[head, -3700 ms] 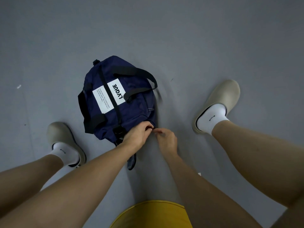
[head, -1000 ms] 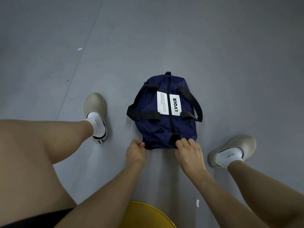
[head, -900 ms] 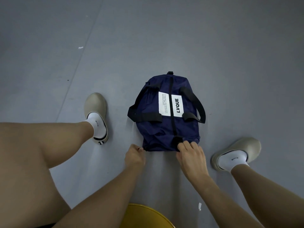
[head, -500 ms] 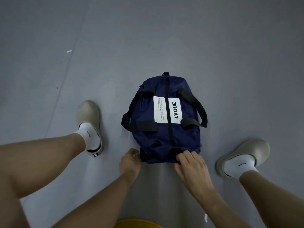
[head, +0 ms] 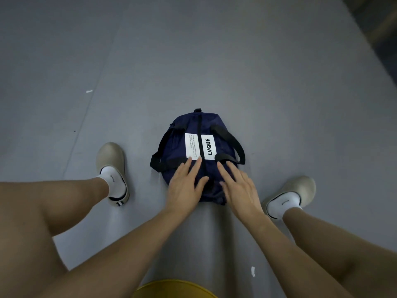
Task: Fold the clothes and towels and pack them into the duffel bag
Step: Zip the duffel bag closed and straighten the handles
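A navy duffel bag [head: 194,127] with black straps and a white LVQUE label lies zipped shut on the grey floor between my feet. My left hand [head: 184,186] lies flat on the near left part of its top, fingers straight and reaching the label. My right hand [head: 238,186] lies flat on the near right part, fingers straight beside the right strap's end. No clothes or towels are visible outside the bag.
My left foot in a beige clog [head: 112,168] stands left of the bag, and my right foot in a beige clog [head: 292,194] stands to its right. A yellow round object [head: 174,289] shows at the bottom edge. Small white scraps [head: 253,271] lie on the floor.
Both hands let go of the bag's near end and moved forward onto its top, fingers now straight and flat. The bag stays in place between my feet.
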Demonstrator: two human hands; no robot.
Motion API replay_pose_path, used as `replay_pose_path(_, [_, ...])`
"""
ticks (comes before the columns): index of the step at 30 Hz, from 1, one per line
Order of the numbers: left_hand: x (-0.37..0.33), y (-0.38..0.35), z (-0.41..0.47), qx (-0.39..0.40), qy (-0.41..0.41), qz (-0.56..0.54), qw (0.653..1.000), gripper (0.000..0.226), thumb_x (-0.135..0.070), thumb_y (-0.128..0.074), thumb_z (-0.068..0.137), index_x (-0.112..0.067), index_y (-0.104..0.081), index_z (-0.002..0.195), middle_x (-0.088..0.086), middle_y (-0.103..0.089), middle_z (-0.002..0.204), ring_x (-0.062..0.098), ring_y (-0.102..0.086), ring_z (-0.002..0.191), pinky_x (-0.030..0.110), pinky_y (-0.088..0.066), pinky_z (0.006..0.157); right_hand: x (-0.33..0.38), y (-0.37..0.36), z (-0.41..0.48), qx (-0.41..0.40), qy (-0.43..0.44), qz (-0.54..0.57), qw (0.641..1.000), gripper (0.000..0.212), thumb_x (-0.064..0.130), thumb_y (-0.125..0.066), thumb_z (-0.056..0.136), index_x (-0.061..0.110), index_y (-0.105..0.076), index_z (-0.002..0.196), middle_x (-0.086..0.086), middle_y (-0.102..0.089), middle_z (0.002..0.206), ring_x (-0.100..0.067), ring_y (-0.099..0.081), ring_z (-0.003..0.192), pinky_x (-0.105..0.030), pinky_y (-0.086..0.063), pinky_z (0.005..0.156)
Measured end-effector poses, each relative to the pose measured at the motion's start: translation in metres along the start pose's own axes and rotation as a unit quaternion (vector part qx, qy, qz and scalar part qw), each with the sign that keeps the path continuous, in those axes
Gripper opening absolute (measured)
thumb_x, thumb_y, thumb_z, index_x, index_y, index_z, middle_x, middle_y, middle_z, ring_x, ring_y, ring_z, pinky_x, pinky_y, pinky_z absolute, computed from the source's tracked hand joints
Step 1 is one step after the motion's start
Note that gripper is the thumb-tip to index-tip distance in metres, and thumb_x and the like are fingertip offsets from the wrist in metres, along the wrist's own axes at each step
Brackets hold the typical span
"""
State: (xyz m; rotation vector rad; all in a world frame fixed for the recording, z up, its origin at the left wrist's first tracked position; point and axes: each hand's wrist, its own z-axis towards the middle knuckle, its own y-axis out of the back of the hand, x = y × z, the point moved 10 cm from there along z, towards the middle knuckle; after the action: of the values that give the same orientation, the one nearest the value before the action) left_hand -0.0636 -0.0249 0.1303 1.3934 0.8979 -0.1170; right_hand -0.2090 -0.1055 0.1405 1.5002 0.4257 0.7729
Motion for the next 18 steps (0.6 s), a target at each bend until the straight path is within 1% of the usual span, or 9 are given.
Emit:
replay_pose_path(2, [-0.02,-0.018,-0.008,0.045,0.009,0.028,0.999,0.066,-0.056,-0.049,0.097,-0.037,-0.026,0.156,0.001,-0.024,0.164,0.024,-0.02,0.151,0.041,-0.031,0.118,-0.02,-0.019,-0.004,0.07,-0.04,0.015,0.997,0.07,0.021,-0.063,0.093,0.027,-0.033,0.155,-0.011,-0.038,0.156,-0.032,-0.053,0.121,-0.043,-0.049,0.098])
replay_pose_path(4, [-0.033,-0.039,-0.015,0.096,0.032,0.058,0.993,0.067,-0.057,-0.052,0.096,-0.038,-0.027,0.155,-0.001,-0.02,0.165,0.023,-0.016,0.152,0.042,-0.032,0.117,-0.039,-0.035,-0.014,0.134,-0.082,0.039,0.987,0.07,0.02,-0.058,0.096,0.027,-0.026,0.157,-0.011,-0.029,0.161,-0.033,-0.045,0.134,-0.041,-0.042,0.109])
replay_pose_path(5, [-0.039,-0.048,-0.017,0.116,0.037,0.072,0.99,0.066,-0.054,-0.054,0.096,-0.039,-0.028,0.154,-0.002,-0.019,0.165,0.023,-0.014,0.152,0.044,-0.032,0.117,-0.045,-0.04,-0.019,0.152,-0.094,0.048,0.983,0.067,0.02,-0.054,0.098,0.028,-0.025,0.158,-0.01,-0.028,0.162,-0.032,-0.042,0.137,-0.04,-0.04,0.111])
replay_pose_path(7, [-0.046,-0.057,-0.021,0.13,0.031,0.092,0.987,0.054,-0.043,-0.055,0.099,-0.036,-0.038,0.15,-0.003,-0.02,0.164,0.024,-0.014,0.152,0.043,-0.034,0.116,-0.046,-0.046,-0.024,0.17,-0.102,0.064,0.978,0.059,0.021,-0.05,0.101,0.03,-0.031,0.156,-0.007,-0.032,0.16,-0.03,-0.042,0.137,-0.037,-0.038,0.11])
replay_pose_path(9, [-0.047,-0.057,-0.021,0.104,0.001,0.108,0.989,0.039,-0.03,-0.055,0.1,-0.028,-0.051,0.139,-0.004,-0.032,0.157,0.023,-0.024,0.147,0.036,-0.043,0.104,-0.041,-0.047,-0.022,0.157,-0.099,0.082,0.979,0.052,0.023,-0.052,0.099,0.03,-0.044,0.15,-0.004,-0.043,0.154,-0.029,-0.046,0.132,-0.037,-0.042,0.106])
replay_pose_path(10, [-0.042,-0.056,-0.021,0.093,-0.014,0.115,0.989,0.032,-0.025,-0.055,0.1,-0.026,-0.056,0.132,-0.005,-0.039,0.148,0.021,-0.033,0.14,0.033,-0.048,0.092,-0.037,-0.045,-0.019,0.142,-0.096,0.088,0.981,0.048,0.023,-0.055,0.097,0.029,-0.052,0.145,-0.004,-0.05,0.148,-0.029,-0.05,0.127,-0.037,-0.044,0.102])
replay_pose_path(12, [-0.029,-0.054,-0.02,0.085,-0.043,0.129,0.987,0.023,-0.015,-0.063,0.093,-0.023,-0.061,0.115,-0.006,-0.049,0.125,0.019,-0.047,0.119,0.031,-0.049,0.07,-0.032,-0.04,-0.014,0.111,-0.095,0.088,0.985,0.042,0.022,-0.06,0.094,0.026,-0.061,0.136,-0.002,-0.06,0.135,-0.029,-0.057,0.117,-0.038,-0.049,0.093])
replay_pose_path(15, [-0.013,-0.05,-0.018,0.082,-0.106,0.134,0.982,0.037,0.003,-0.076,0.069,-0.021,-0.062,0.094,-0.003,-0.052,0.1,0.022,-0.053,0.09,0.038,-0.052,0.052,-0.026,-0.039,-0.008,0.095,-0.084,0.069,0.99,0.04,0.024,-0.064,0.092,0.024,-0.063,0.132,-0.001,-0.064,0.121,-0.029,-0.06,0.103,-0.037,-0.051,0.078])
replay_pose_path(18, [-0.012,-0.042,-0.017,0.088,-0.16,0.158,0.97,0.045,0.009,-0.077,0.057,-0.019,-0.058,0.087,-0.001,-0.05,0.095,0.022,-0.051,0.084,0.037,-0.049,0.046,-0.02,-0.039,-0.001,0.082,-0.072,0.05,0.993,0.026,0.024,-0.064,0.092,0.022,-0.07,0.117,-0.002,-0.065,0.107,-0.028,-0.06,0.095,-0.035,-0.049,0.069])
